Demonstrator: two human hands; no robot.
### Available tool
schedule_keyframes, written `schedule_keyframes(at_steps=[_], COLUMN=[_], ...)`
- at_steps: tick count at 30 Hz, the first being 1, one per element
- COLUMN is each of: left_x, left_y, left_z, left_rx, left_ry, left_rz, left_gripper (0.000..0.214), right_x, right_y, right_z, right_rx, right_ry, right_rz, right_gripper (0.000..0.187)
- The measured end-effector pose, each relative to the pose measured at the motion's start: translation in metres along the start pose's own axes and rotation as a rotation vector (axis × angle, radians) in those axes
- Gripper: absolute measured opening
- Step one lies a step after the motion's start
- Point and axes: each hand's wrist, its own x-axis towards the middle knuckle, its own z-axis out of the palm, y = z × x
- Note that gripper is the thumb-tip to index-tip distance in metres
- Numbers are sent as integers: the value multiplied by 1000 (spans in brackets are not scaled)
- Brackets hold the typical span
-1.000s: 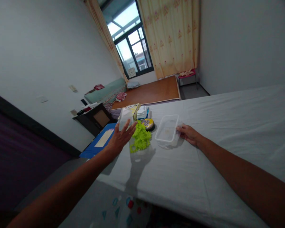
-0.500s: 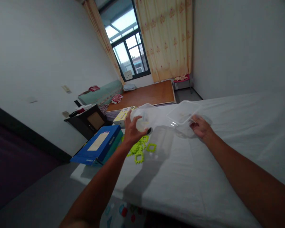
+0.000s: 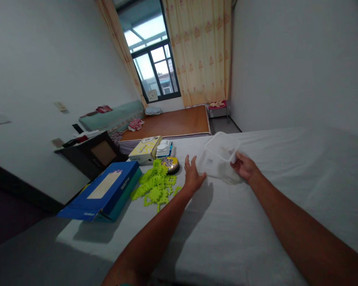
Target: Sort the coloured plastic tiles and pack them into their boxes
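My right hand (image 3: 245, 167) is closed on the rim of a clear plastic container (image 3: 222, 147), which is tilted with its rim facing up and away. My left hand (image 3: 193, 174) is just left of the container, fingers spread. Whether its fingertips touch the clear plastic cannot be made out. Further left lies a pile of lime-green plastic pieces (image 3: 155, 188) with notched edges. Behind the pile, a round yellow and black tin (image 3: 170, 165) rests on the white-covered surface (image 3: 226, 230).
A blue and teal box (image 3: 113, 190) stands at the left edge. Behind the pile are a yellow and white box (image 3: 145, 149) and a small stack of white items (image 3: 164, 147). A dark cabinet (image 3: 98, 153) and a low brown bed (image 3: 173, 123) are beyond.
My left hand has moved right, from a translucent plastic piece by the tin to beside the container. That piece is no longer distinct there. The view has shifted, showing more of the green pile.
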Motion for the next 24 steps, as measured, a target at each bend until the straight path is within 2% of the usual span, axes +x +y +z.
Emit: schedule_keyframes(at_steps=[3, 5, 7, 11, 14, 16, 21, 24], left_x=[-1, 0, 1, 2, 0, -3, -13, -18], left_y=[-6, -11, -15, -22, -26, -29, -35, -32], left_z=[-27, -39, -44, -38, -32, -30, -28, -30], left_rx=[31, 47, 46, 1, -30, -51, -83, -65], left_ry=[94, 114, 103, 73, 75, 87, 99, 73], left_rz=[119, 162, 184, 199, 203, 211, 269, 309], left_gripper=[66, 58, 54, 51, 47, 46, 44, 45], right_x=[-4, -5, -4, 5, 12, 14, 9, 0], right_y=[0, 0, 2, 7, 5, 3, -1, 5], right_z=[16, 31, 46, 67, 68, 63, 49, 44], right_rx=[-145, -249, -358, -510, -538, -570, -826, -1058], right_ry=[-101, -141, -140, -61, -1, 35, 200, 181], right_rz=[27, 36, 51, 68, 66, 68, 25, -79], right_gripper=[21, 24, 22, 13, 10, 15, 46, 63])
